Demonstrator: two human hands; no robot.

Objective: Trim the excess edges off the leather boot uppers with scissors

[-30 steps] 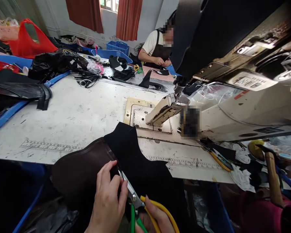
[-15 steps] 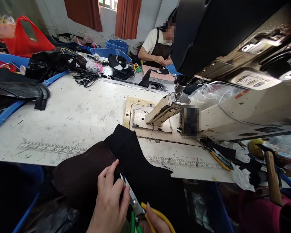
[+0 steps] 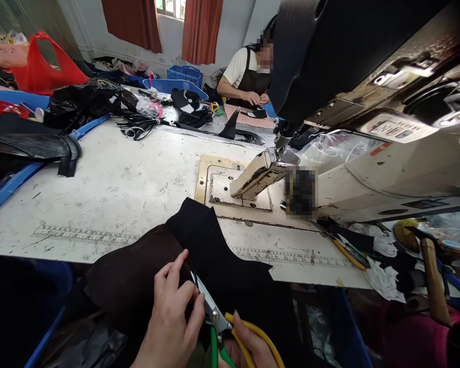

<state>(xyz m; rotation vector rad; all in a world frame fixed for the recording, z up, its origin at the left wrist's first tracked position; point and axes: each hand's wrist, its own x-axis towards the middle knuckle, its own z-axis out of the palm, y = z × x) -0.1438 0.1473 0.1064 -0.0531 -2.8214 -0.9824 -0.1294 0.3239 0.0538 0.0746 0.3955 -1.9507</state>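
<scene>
Desk (image 3: 118, 189) edge carries the dark brown and black leather piece (image 3: 214, 255), draped off the near side so its seam hangs within my reach. Left hand (image 3: 172, 317) pinches the brown panel beside the seam, holding it taut. Right hand (image 3: 249, 347) grips the scissors (image 3: 214, 314), blades narrowly parted at the seam, touching the left fingers.

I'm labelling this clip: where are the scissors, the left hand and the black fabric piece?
scissors (image 3: 209, 305): head view, on the metal blades near the pivot.
left hand (image 3: 172, 322): head view, on the back of the hand.
black fabric piece (image 3: 230, 271): head view, on its flat middle, right of the blades.
</scene>
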